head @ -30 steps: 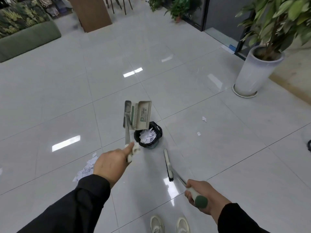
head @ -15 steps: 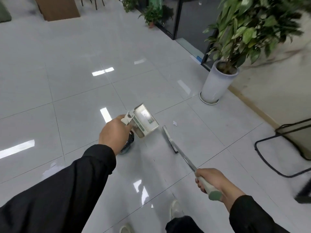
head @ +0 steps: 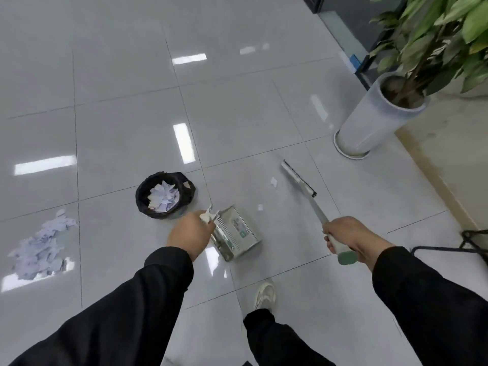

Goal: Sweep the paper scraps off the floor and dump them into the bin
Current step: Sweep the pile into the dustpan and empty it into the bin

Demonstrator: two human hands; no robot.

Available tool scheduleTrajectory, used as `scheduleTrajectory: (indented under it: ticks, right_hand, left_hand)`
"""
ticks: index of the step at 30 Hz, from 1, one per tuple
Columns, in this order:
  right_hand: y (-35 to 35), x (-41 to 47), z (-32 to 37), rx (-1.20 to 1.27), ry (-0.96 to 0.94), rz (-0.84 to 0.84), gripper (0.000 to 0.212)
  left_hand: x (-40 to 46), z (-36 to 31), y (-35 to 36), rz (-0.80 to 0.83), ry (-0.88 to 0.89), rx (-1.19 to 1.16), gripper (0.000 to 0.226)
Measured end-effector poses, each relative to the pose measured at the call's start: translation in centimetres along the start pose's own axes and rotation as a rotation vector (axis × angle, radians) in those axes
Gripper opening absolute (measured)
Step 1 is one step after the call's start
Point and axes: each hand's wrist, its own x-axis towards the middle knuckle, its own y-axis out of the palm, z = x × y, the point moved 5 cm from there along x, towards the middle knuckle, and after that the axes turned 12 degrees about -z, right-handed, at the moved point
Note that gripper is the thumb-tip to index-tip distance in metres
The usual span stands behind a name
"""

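Note:
My left hand (head: pixel 190 233) grips the handle of a metal dustpan (head: pixel 236 232), held low just right of the bin. My right hand (head: pixel 348 237) is closed on the green-tipped handle of a broom, whose brush head (head: pixel 298 178) rests on the floor ahead. The small black-lined bin (head: pixel 165 195) holds white paper scraps. Two loose scraps lie on the tiles, one (head: pixel 274 182) beside the brush and one (head: pixel 260 207) nearer the dustpan. A larger pile of scraps (head: pixel 42 245) lies at the far left.
A tall white planter (head: pixel 375 120) with a leafy plant stands at the right, close beyond the brush. A beige floor strip runs along the right. A black metal chair base (head: pixel 470 244) sits at the right edge. My shoe (head: pixel 265 295) is below the dustpan.
The dustpan came away from over the bin and dropped to floor level on the bin's right. The broom head moved right and farther out, past the loose scraps. My view tilted down.

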Motion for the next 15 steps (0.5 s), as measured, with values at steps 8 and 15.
scheduleTrajectory:
  ticks: [8,15]
  right_hand:
    - [2.0,6.4,0.1,-0.329,-0.032,0.181,0.02]
    - [2.1,0.7,-3.6,-0.562,-0.074,0.314,0.018]
  left_hand:
    - [2.0,-2.4,4.4,-0.032,-0.062,-0.009,0.015]
    - [3.0,-4.8,6.2,-0.029,-0.087,-0.04,0.017]
